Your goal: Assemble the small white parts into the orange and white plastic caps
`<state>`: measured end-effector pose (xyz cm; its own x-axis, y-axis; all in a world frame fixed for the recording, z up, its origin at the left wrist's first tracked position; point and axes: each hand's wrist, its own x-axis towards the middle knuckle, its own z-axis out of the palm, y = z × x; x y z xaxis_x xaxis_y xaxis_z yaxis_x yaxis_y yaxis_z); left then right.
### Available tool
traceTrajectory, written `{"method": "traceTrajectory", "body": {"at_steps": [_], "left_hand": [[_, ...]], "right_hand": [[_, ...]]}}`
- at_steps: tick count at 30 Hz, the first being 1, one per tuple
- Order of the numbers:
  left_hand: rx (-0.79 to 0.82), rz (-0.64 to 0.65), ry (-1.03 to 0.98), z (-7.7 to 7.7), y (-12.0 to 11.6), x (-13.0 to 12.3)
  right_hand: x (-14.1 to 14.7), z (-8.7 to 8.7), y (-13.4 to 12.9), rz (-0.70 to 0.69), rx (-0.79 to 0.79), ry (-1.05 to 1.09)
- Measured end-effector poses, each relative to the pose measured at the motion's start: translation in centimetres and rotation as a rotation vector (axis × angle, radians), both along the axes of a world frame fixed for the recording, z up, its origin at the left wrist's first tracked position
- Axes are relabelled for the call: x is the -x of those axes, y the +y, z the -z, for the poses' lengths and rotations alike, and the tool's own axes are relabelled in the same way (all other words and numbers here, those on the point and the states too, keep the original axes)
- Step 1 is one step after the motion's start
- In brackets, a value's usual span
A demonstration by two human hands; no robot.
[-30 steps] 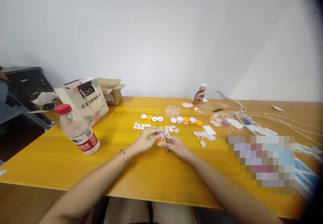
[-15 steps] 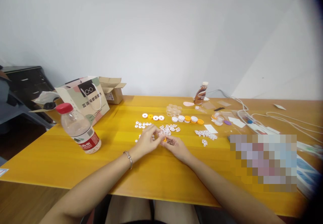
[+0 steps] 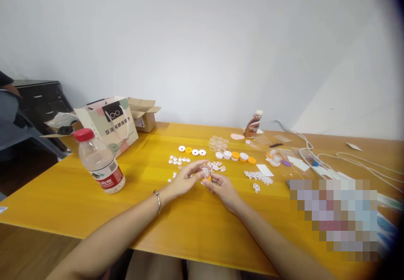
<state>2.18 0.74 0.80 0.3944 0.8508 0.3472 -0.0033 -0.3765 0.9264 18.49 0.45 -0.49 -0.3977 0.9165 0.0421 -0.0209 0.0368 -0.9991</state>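
Note:
Between my two hands is a small clear piece with an orange base (image 3: 206,172); its exact kind is too small to tell. My left hand (image 3: 187,180), with a bracelet at the wrist, grips it from the left with thumb and fingers. From the right, the fingertips of my right hand (image 3: 224,191) pinch its orange part. Just behind lie loose white cut-out pieces (image 3: 217,167). Small white knob-like pieces (image 3: 179,159) stand in rows to the left. Farther back are white and orange round discs (image 3: 195,152), a row of round caps (image 3: 235,155) and clear rings (image 3: 218,142).
A red-capped water bottle (image 3: 102,162), a paper bag (image 3: 110,124) and an open cardboard box (image 3: 144,116) stand at the left. A brown drink bottle (image 3: 253,125) is at the back. Cables (image 3: 304,139), paper cards (image 3: 298,163) and a pixelated patch (image 3: 341,217) occupy the right.
My left hand has opened away slightly, so more of the clear piece with the orange base shows between my hands. The view has shifted a little.

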Motion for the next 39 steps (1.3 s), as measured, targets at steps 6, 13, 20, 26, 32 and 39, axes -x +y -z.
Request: {"method": "traceTrajectory", "body": {"at_steps": [6,13,20,26,32,39], "left_hand": [[-0.017,-0.212,-0.017,1.2,0.8,-0.2],[0.183,0.158,-0.174,-0.3,0.2,0.4],[0.151,0.062,-0.113,-0.6,-0.1,0.0],[0.081,0.146,0.025,-1.5,0.1,1.0],[-0.088,-0.059,0.331,-2.3,-0.1,1.5],[-0.075,0.199,0.435,-3.8,-0.2,3.1]], "right_hand": [[0.3,0.3,-0.2,0.052,-0.032,-0.001],[0.3,0.2,-0.7,-0.056,0.105,0.082],[0.2,0.2,-0.5,-0.059,0.083,0.073],[0.1,0.4,-0.4,-0.105,0.078,0.042],[0.0,0.3,-0.5,-0.081,0.018,-0.034],[0.1,0.5,-0.4,-0.135,-0.028,-0.103]]}}
